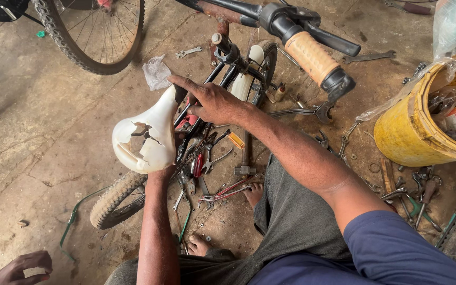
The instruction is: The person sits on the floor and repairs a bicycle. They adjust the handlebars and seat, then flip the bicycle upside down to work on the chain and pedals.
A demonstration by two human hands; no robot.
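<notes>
Right hand (215,103) gripping bicycle frame (222,79), left hand (169,158) hidden, grip unclear, behind cracked white saddle (146,134)

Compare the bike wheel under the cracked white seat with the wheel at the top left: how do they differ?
The wheel under the white seat is the small wheel: its tyre is dusty tan with blocky tread, and the person's left arm hides most of it. The top-left wheel looks larger, its tyre is dark, and its thin spokes show plainly. Both stand on the concrete floor and are only partly in view.
</notes>
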